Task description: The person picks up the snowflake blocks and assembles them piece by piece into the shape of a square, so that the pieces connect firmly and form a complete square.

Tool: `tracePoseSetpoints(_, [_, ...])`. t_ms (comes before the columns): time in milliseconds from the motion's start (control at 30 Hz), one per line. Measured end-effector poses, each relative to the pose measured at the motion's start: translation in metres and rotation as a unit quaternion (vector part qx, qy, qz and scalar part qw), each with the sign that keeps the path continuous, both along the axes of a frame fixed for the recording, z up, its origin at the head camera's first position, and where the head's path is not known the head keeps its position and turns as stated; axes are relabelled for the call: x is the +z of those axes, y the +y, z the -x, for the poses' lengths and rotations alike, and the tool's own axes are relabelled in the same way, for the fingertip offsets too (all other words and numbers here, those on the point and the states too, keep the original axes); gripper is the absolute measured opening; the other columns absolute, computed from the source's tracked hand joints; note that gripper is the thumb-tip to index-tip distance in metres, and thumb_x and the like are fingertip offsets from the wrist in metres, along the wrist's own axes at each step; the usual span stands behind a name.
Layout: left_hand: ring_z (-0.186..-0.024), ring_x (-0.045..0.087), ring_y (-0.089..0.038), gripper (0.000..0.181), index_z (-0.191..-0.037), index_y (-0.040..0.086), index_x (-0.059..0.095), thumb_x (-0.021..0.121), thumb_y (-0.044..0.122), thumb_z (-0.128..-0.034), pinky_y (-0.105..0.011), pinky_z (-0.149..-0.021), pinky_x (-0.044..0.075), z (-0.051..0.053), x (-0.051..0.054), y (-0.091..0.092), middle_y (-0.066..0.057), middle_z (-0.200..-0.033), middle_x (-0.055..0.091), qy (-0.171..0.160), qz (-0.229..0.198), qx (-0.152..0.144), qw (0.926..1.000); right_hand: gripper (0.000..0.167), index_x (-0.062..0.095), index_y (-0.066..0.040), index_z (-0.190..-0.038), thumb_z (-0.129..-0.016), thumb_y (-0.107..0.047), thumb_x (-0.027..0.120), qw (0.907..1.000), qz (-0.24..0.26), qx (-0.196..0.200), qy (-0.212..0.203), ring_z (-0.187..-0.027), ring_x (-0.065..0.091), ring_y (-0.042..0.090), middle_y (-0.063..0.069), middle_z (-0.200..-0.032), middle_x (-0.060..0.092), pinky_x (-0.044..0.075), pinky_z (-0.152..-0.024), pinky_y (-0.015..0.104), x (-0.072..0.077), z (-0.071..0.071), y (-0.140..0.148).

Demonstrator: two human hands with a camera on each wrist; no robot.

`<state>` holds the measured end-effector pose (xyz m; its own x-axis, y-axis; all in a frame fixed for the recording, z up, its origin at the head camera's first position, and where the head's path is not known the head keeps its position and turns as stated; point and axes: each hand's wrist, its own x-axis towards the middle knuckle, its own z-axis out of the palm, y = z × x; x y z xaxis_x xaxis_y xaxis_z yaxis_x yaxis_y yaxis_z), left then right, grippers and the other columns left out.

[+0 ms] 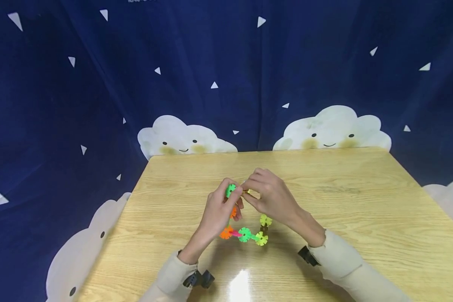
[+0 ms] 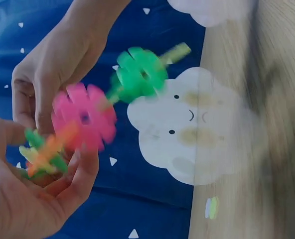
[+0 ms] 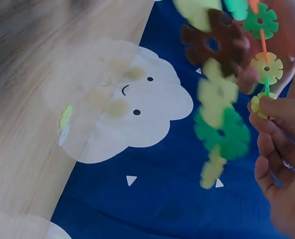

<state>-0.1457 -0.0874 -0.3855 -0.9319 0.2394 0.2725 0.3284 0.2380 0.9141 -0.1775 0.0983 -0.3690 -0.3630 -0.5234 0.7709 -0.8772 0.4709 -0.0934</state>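
Note:
Both hands hold up a linked chain of notched plastic snowflake discs above the table. In the head view, my left hand (image 1: 219, 207) grips the chain by a green disc (image 1: 228, 193). My right hand (image 1: 273, 197) is close beside it. The right wrist view shows the right thumb and fingers pinching a small yellow disc (image 3: 257, 105) at one end. From there, a yellow disc (image 3: 274, 64) and a green disc run up to the left hand. The loose part hangs below the hands, with orange, pink, green, yellow and brown discs (image 3: 197, 42), blurred in both wrist views.
A wooden table (image 1: 362, 201) lies under the hands. On it, a loose yellow disc (image 3: 66, 116) and a white disc (image 3: 64, 134) lie together near the far edge. Behind the table hangs a dark blue curtain (image 1: 196, 50) with white triangles and smiling clouds.

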Motion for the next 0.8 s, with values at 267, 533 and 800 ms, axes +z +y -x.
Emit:
tracePoseSetpoints(267, [-0.058, 0.067, -0.039, 0.028, -0.116, 0.014, 0.062, 0.057, 0.041, -0.1074, -0.031, -0.047, 0.053, 0.0, -0.004, -0.003, -0.01, -0.077, 0.07, -0.015, -0.019, -0.011, 0.9996, 0.018, 0.078, -0.009, -0.086, -0.075, 0.001, 0.089, 0.9988, 0.017, 0.018, -0.041, -0.078, 0.058, 0.013, -0.003, -0.079, 0.073, 0.052, -0.07, 0.028, 0.001, 0.003, 0.001])
tracePoseSetpoints(533, [-0.059, 0.066, -0.03, 0.023, -0.124, 0.013, 0.055, 0.056, 0.03, -0.1092, -0.029, -0.047, 0.051, 0.002, -0.009, -0.003, -0.009, -0.091, 0.072, -0.002, -0.058, -0.008, 0.9983, 0.014, 0.08, -0.013, -0.092, -0.083, -0.005, 0.087, 0.9823, 0.043, 0.048, -0.176, -0.079, 0.061, 0.013, -0.009, -0.085, 0.073, 0.051, -0.069, 0.029, 0.003, 0.01, 0.01])
tracePoseSetpoints(800, [-0.061, 0.061, -0.035, 0.023, -0.127, 0.013, 0.051, 0.054, 0.03, -0.1101, -0.026, -0.049, 0.048, 0.004, -0.005, -0.011, -0.008, -0.107, 0.072, -0.007, -0.081, 0.005, 0.9967, 0.009, 0.078, -0.021, -0.107, -0.1, -0.02, 0.072, 0.9266, 0.099, 0.041, -0.361, -0.089, 0.068, 0.014, -0.009, -0.098, 0.075, 0.056, -0.081, 0.033, 0.002, 0.025, 0.035])
